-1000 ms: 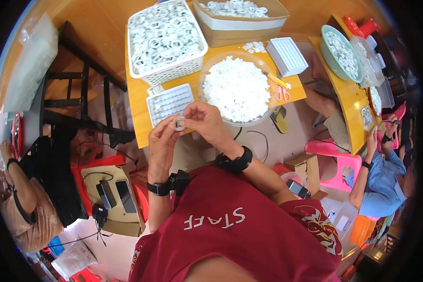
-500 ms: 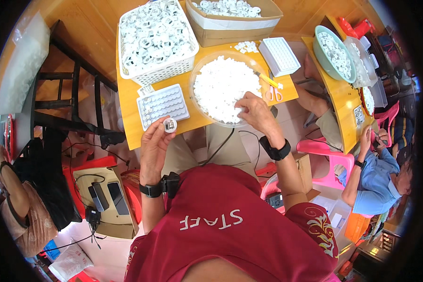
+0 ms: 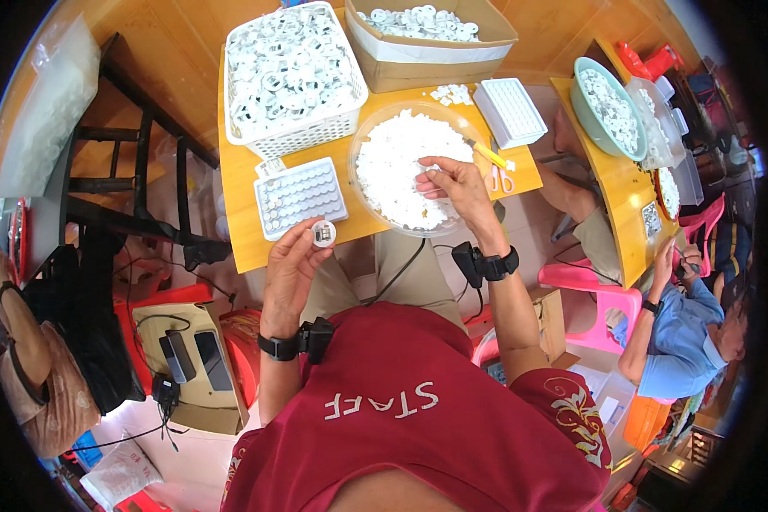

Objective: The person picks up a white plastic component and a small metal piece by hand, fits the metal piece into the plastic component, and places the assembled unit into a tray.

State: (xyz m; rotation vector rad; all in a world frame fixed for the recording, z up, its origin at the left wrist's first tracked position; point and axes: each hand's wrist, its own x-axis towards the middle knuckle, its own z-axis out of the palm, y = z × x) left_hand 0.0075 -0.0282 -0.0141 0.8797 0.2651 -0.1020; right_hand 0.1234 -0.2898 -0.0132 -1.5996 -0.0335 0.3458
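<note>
My left hand pinches a small round white plastic part by its rim, just off the table's front edge. Silvery, dark-edged pieces show in its open face. Over a wide clear bowl heaped with small white plastic pieces, my right hand is raised with its palm turned partly up and its fingers curled together. Whatever lies between those fingertips is too small to tell against the white heap. Beside the bowl sits a white tray with rows of round white parts, close to my left hand.
A white basket and a cardboard box, both full of round white parts, stand at the back. Right of the bowl are a yellow cutter, pink-handled scissors and stacked white trays. A co-worker sits at another table.
My right hand has lifted from the white pieces and turned its palm partly upward. My left hand, still holding the round part, has shifted slightly right and down.
</note>
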